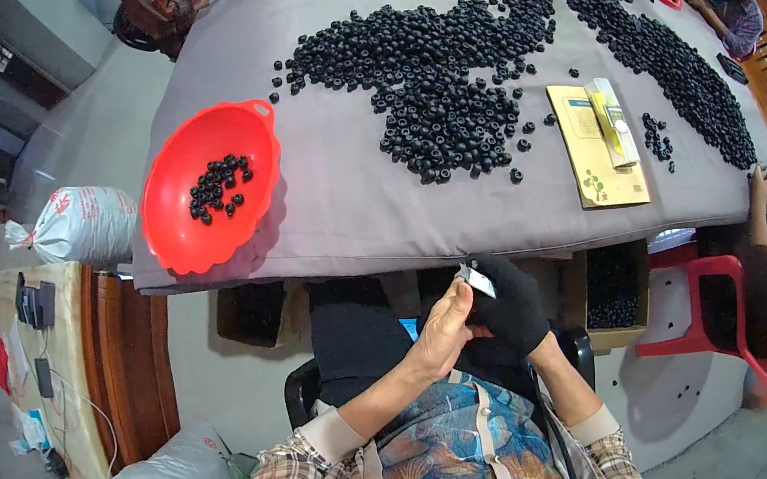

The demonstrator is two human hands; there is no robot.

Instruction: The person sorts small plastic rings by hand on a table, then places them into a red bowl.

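While the bare left hand [444,333] pinches a small white thing [480,282], holding steady seems needed.
Black-gloved right hand [511,307]: can't tell its grip.

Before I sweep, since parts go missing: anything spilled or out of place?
Yes: a few black specks on the floor near the red chair, perhaps dropped, since black pieces are heaped on the table.

Bare left hand [442,333] touching black-gloved right hand [513,307]; both forearms [379,405] angled inward and forward.
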